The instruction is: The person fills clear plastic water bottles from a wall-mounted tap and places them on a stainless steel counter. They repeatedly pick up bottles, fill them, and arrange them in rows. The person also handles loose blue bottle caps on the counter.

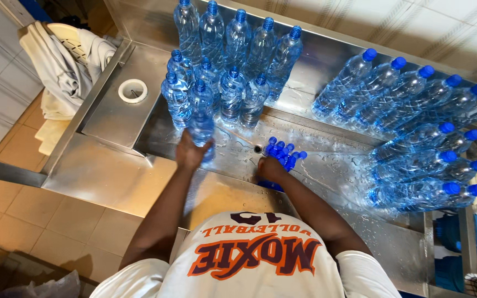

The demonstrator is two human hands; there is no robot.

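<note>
At frame centre, the left hand (190,152) clamps an upright clear plastic water bottle (201,113), steadying it; the right hand (270,168) seemingly closes on loose blue screw caps (282,150).

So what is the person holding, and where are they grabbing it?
The left hand grips an upright clear water bottle around its lower body. The right hand rests on a pile of loose blue caps; a grip cannot be told.
</note>
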